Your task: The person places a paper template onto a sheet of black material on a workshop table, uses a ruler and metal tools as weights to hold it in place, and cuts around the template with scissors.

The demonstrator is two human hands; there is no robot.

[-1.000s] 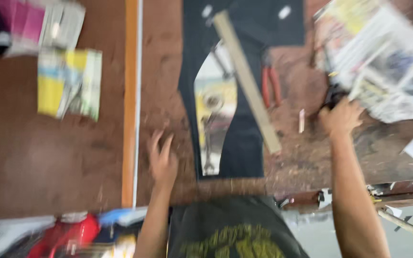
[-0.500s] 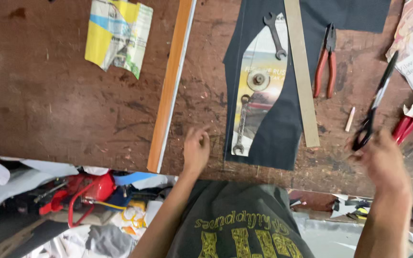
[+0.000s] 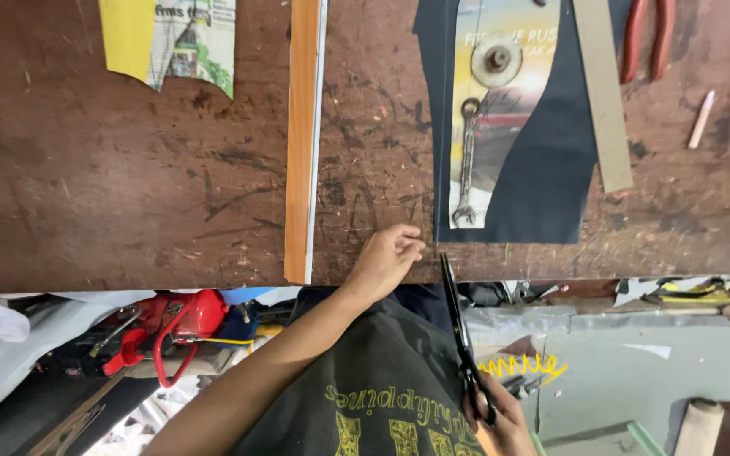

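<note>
Left hand [image 3: 389, 257]: fingers curled loosely, holding nothing, resting on the scarred brown wooden table [image 3: 128, 186] edge.
Right hand [image 3: 500, 418]: gripped around the handles of long black scissors [image 3: 460, 329], blades pointing toward the table.
Dark navy fabric piece [image 3: 551, 169]: just beyond the left hand, a steel wrench [image 3: 466, 160] lying on it.

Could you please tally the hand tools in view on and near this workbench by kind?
Scissors, in the right hand: 1
Wrench: 1
Red-handled pliers: 1
Total: 3
The left hand rests empty at the bench edge.
</note>
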